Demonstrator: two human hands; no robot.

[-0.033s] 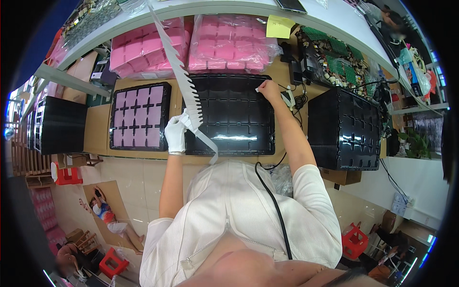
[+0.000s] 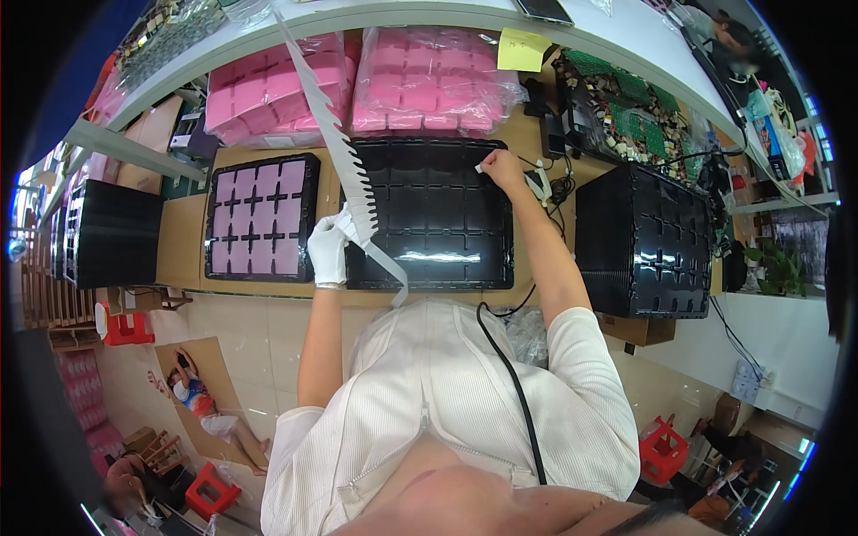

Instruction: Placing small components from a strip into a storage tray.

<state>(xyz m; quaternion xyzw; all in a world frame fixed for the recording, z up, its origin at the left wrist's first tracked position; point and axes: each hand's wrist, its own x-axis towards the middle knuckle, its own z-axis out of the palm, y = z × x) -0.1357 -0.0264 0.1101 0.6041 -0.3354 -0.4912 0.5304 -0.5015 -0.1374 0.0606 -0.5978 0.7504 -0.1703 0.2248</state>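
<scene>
Black rectangular plastic tray with a moulded grid (image 2: 429,223) — one, glossy, lying flat on the brown worktop (image 2: 529,130) in front of the person. Left hand (image 2: 327,253), white-gloved: fingers closed, pinching a long white strip with a comb-toothed edge (image 2: 333,129), which slants up across the tray's left side. Right hand (image 2: 503,170), bare: fingers curled by the tray's upper right corner, seemingly pinching a small white scrap (image 2: 483,167); whether it touches the tray, I cannot tell. Left side: one black tray with flat pink inserts (image 2: 310,179). Right side: one tall stack of black plastic trays (image 2: 608,232). Change since the preceding view: none I can make out — hands, strip and tray match, so the work appears, to my eye, no further along.
</scene>
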